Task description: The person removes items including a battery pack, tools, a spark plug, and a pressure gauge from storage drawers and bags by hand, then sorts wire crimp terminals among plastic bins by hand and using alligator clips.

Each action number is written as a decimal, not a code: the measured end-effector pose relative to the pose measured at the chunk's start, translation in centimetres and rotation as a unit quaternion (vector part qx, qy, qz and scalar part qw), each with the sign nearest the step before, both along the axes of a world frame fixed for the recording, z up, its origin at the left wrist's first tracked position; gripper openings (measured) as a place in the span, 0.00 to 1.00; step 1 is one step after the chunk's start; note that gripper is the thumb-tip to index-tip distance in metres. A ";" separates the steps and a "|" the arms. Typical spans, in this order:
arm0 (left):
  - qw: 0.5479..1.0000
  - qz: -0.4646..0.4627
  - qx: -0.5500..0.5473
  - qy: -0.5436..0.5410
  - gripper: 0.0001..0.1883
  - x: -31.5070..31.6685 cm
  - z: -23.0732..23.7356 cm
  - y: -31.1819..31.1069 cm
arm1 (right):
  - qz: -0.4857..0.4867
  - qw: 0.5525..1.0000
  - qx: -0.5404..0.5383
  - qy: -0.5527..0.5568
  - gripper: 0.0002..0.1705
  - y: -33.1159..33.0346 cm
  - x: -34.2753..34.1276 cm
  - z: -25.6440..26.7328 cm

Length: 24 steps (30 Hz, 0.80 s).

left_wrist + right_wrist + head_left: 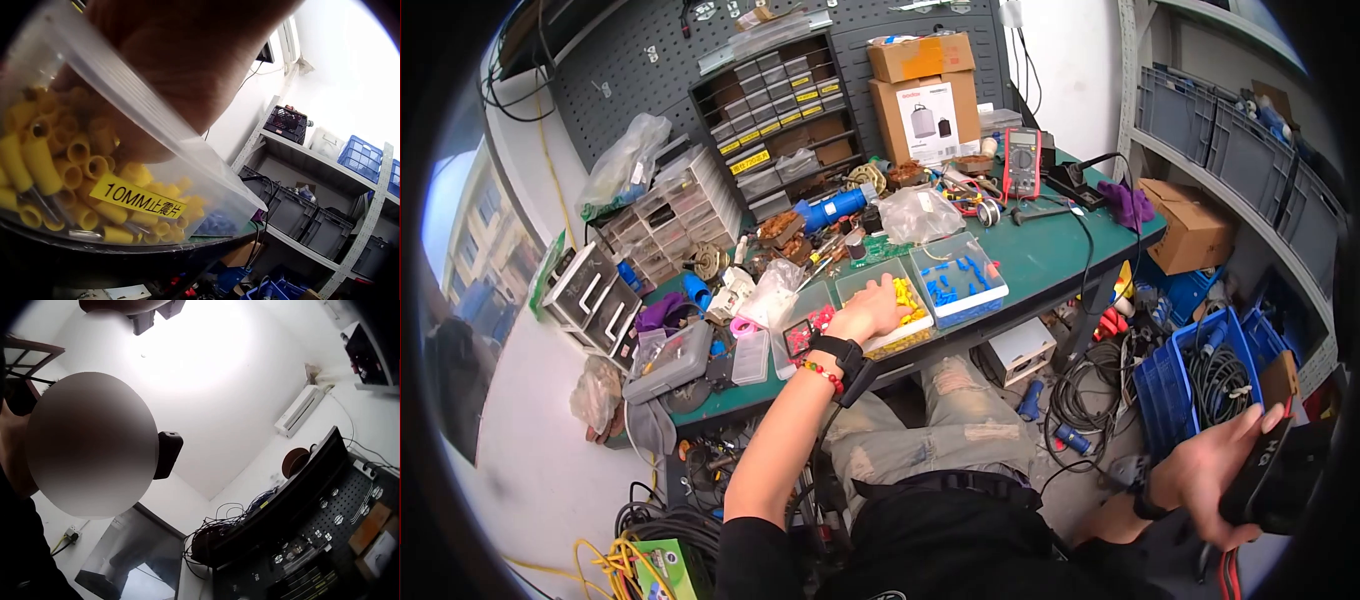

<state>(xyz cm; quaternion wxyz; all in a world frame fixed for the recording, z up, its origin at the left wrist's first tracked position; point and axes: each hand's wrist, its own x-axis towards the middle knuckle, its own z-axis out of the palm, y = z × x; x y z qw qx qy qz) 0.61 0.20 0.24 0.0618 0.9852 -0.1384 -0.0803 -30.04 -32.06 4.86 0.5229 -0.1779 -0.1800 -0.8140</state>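
My left hand reaches into a clear plastic bin of yellow crimp terminals. These have tube-like sleeves, and some show metal ends. In the left wrist view the hand comes down over the rim; its fingertips are hidden among the terminals, so I cannot tell whether they pinch one. A yellow label reading "10MM" is stuck on the bin's front. Blue terminals lie in the bin to the right, pinkish-red ones in the bin to the left. Off the table, at lower right, my right hand grips a black box-shaped device.
Tools, bags and parts crowd the green table behind the bins. A red multimeter, cardboard boxes and drawer cabinets stand at the back. Blue crates and coiled cables are on the floor at right.
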 end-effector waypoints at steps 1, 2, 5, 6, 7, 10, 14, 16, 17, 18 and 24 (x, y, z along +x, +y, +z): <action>1.000 -0.003 -0.001 -0.004 0.37 -0.1 0.1 0.0 | 0.032 0.996 -0.074 -0.033 0.50 -1.0 -0.2 0.1; 1.000 -0.006 -0.003 -0.009 0.36 -0.2 0.1 -0.1 | 0.061 0.991 -0.119 -0.024 0.47 -1.8 -0.7 0.3; 1.000 -0.013 -0.009 -0.004 0.35 -0.1 0.3 0.1 | 0.196 0.973 -0.108 -0.060 0.46 -0.8 -1.2 0.7; 1.000 -0.007 -0.014 -0.007 0.35 -0.2 0.2 0.2 | 0.213 0.949 -0.224 -0.060 0.48 -0.1 -0.6 0.7; 1.000 -0.010 -0.018 -0.010 0.34 -0.4 0.2 0.1 | 0.137 0.989 -0.062 0.013 0.51 2.3 -0.3 0.9; 0.999 -0.005 -0.025 -0.019 0.32 -0.8 0.6 0.0 | 0.371 0.899 -0.234 -0.014 0.56 3.6 0.4 -2.1; 0.999 0.005 -0.030 -0.019 0.32 -1.1 0.5 0.0 | 0.338 0.918 -0.208 0.013 0.51 2.8 1.2 -3.0; 0.999 0.014 -0.042 -0.019 0.32 -1.3 0.5 -0.1 | 0.296 0.937 -0.184 -0.015 0.59 1.1 1.2 -1.7; 0.998 0.022 -0.050 -0.022 0.32 -1.4 0.6 -0.1 | 0.310 0.924 -0.221 -0.036 0.58 0.8 1.3 -1.0; 0.998 0.016 -0.052 -0.018 0.32 -1.5 0.7 -0.1 | 0.310 0.938 -0.144 -0.057 0.57 1.1 1.1 -0.7; 0.996 -0.011 -0.066 -0.058 0.33 -0.4 -0.9 0.0 | 0.383 0.911 -0.098 0.114 0.48 3.9 0.8 -6.6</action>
